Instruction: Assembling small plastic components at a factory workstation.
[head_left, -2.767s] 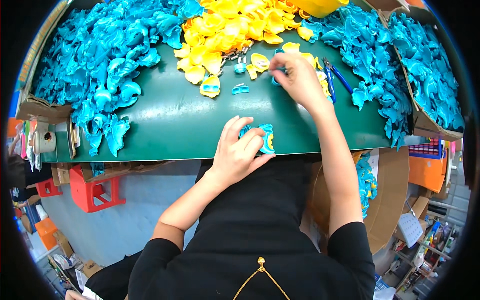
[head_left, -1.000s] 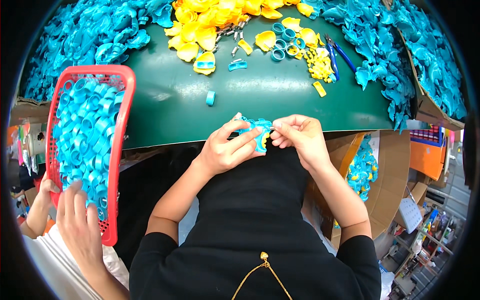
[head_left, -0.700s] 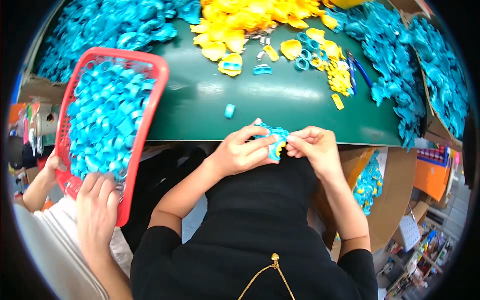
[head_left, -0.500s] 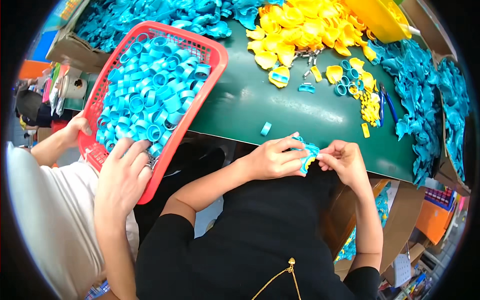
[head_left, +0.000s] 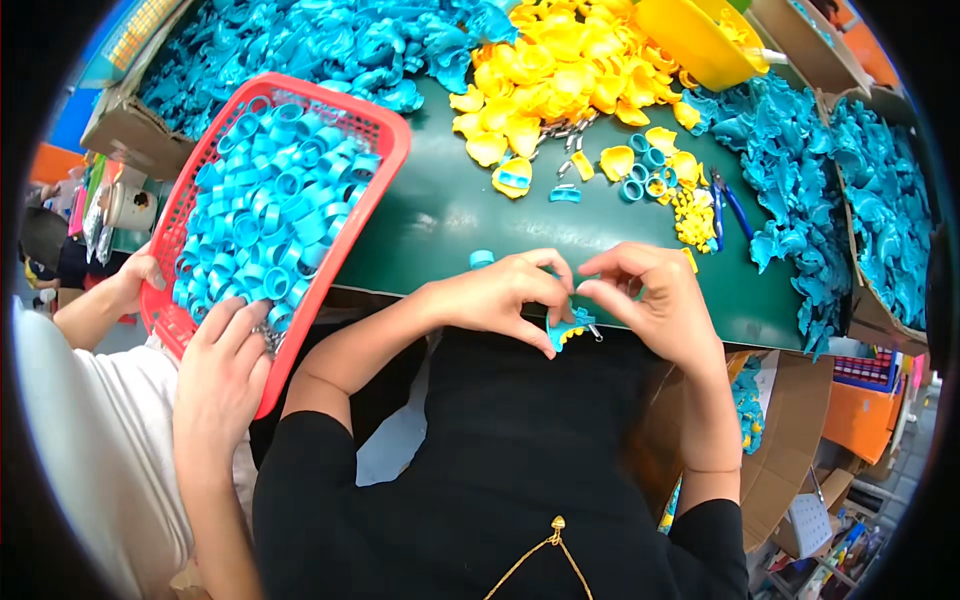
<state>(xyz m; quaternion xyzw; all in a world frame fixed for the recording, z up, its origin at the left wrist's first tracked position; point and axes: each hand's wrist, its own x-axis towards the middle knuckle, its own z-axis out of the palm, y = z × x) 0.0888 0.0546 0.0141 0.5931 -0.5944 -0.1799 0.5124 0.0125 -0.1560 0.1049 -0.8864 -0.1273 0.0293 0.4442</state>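
My left hand (head_left: pixel 520 293) grips a small blue plastic part with yellow bumps along its edge (head_left: pixel 569 329), close to my body at the table's front edge. A short silver metal pin (head_left: pixel 596 333) sticks out from the part's right end. My right hand (head_left: pixel 650 300) is raised just above and to the right of it, apart from the part. Its thumb and forefinger are curved with a small gap between them, and nothing shows in them. Beyond my left wrist, a single blue ring-like piece (head_left: pixel 482 259) lies on the green table (head_left: pixel 420 215).
At left, another person's hands (head_left: pixel 222 375) hold a red basket (head_left: pixel 385 150) of blue rings. Farther back are heaps of blue pieces (head_left: pixel 300 50) and yellow shells (head_left: pixel 560 70), and a yellow tub (head_left: pixel 690 45). Blue-handled pliers (head_left: pixel 735 208) lie near small yellow pieces (head_left: pixel 693 218) at right.
My right hand has let go of the blue part and drawn up from it. The metal pin at the part's end now shows. The whole view has shifted slightly.
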